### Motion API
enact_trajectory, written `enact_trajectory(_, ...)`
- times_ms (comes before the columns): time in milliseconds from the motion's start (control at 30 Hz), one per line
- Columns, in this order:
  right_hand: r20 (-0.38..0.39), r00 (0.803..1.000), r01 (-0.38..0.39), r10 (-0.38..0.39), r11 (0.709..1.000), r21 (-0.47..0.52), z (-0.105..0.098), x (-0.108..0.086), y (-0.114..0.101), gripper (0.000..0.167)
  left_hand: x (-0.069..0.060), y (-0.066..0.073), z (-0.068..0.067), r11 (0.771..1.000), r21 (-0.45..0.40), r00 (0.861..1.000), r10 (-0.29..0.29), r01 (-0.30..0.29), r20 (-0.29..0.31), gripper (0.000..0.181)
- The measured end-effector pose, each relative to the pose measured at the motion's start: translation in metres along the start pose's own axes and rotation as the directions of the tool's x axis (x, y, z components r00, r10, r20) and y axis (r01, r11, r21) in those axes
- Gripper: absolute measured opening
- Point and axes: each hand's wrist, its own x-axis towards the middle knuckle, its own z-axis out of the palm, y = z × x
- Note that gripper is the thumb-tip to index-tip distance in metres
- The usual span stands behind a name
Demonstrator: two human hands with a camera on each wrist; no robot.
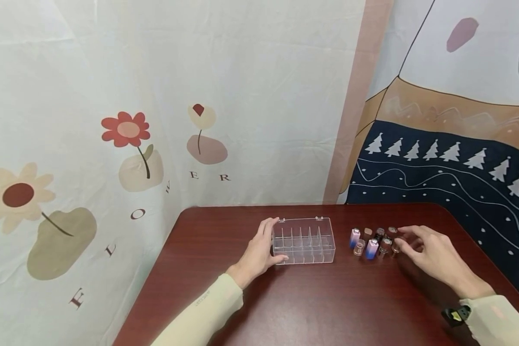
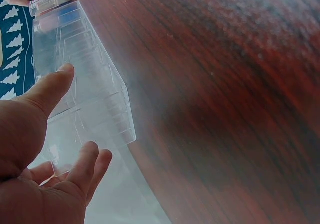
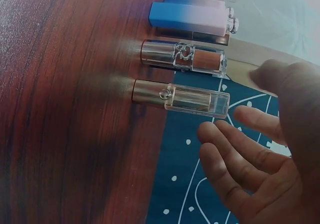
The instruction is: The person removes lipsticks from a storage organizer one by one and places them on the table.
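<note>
A clear plastic compartment box [image 1: 303, 257] stands on the table, its dividers visible through the walls. My left hand [image 1: 256, 250] holds the box's left end, thumb at the front and fingers towards the back. From the left wrist view, the thumb [image 2: 57, 81] lies across the transparent wall. To the right of the box, several lipstick tubes stand upright in a cluster, among them a pink-and-blue tube [image 1: 372, 249]. My right hand [image 1: 434, 252] is at the cluster's right side with fingers spread. Nearest its fingertips in the right wrist view is a gold lipstick tube [image 3: 182, 99] with a clear cap.
The dark red wooden table [image 1: 320, 307] has its far edge against a hanging cloth [image 1: 268, 120] with printed flowers. A navy cloth [image 1: 441, 178] with tree prints hangs along the right. A short gap separates the box from the tubes.
</note>
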Motion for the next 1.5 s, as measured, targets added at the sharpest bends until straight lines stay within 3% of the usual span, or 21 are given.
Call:
enact_trajectory(367,-0.064,0.998,-0.017,0.020,0.999,0.044,-0.006,0.002,-0.013,0.037,0.000,-0.003,0.000,1.000,0.001,1.000,0.002,-0.002,-0.002,0.113)
enact_trajectory(600,-0.093,0.996,0.020,-0.014,0.997,0.070,-0.006,0.003,-0.027,0.034,0.001,-0.004,-0.001,1.000,-0.004,1.000,-0.001,0.001,0.005,0.113)
enact_trajectory(1000,-0.115,0.987,0.125,-0.114,0.988,0.088,0.013,0.007,-0.053,0.036,0.003,-0.004,-0.004,0.997,0.083,1.000,0.010,-0.010,0.005,0.114)
enact_trajectory(1267,-0.076,0.988,0.141,-0.134,0.985,0.100,0.023,0.008,-0.074,0.037,-0.001,-0.008,-0.004,0.998,0.055,1.000,0.017,-0.017,0.010,0.117)
enact_trajectory(1500,-0.090,0.981,0.177,-0.170,0.981,0.078,0.033,0.010,-0.086,0.037,-0.007,-0.006,-0.016,0.999,0.036,0.999,-0.009,0.008,0.035,0.124)
